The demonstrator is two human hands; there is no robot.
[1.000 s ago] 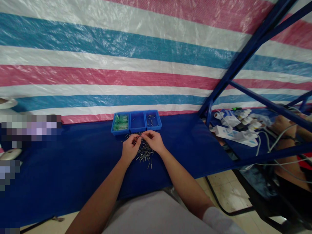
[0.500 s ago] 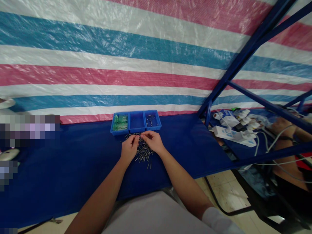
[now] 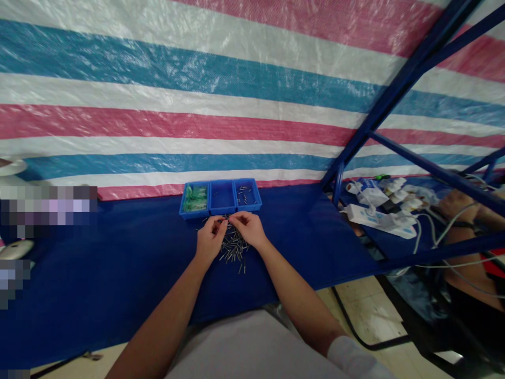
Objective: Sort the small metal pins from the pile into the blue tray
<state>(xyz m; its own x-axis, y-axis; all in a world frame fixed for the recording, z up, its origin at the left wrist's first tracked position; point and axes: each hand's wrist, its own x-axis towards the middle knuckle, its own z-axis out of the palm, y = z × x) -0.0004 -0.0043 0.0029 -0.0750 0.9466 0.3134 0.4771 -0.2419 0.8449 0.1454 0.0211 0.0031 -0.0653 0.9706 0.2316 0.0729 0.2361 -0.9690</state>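
My left hand (image 3: pixel 212 237) and my right hand (image 3: pixel 248 227) meet fingertip to fingertip above a loose heap of short, thin metal pins (image 3: pixel 233 249). Both pinch with thumb and forefinger; whatever lies between the tips is too small to make out. Part of the heap is hidden under the fingers. Just beyond the hands stands a blue three-compartment tray (image 3: pixel 223 211). Its left compartment holds small clear-green packets (image 3: pixel 195 199), the middle one has a single tiny piece, and the right one has several metal pins (image 3: pixel 244 197).
The pins lie on a blue-covered table (image 3: pixel 307 237) before a striped plastic sheet (image 3: pixel 197 121). At right rises a blue metal frame (image 3: pixel 355 139). Past it are a white power strip (image 3: pixel 381 221), plugs, cables and another person's arm (image 3: pixel 460 258). A blurred-out area lies at left.
My left thumb and fingertips have shifted slightly to the right, against the right fingertips. The heap and the tray stay as they were.
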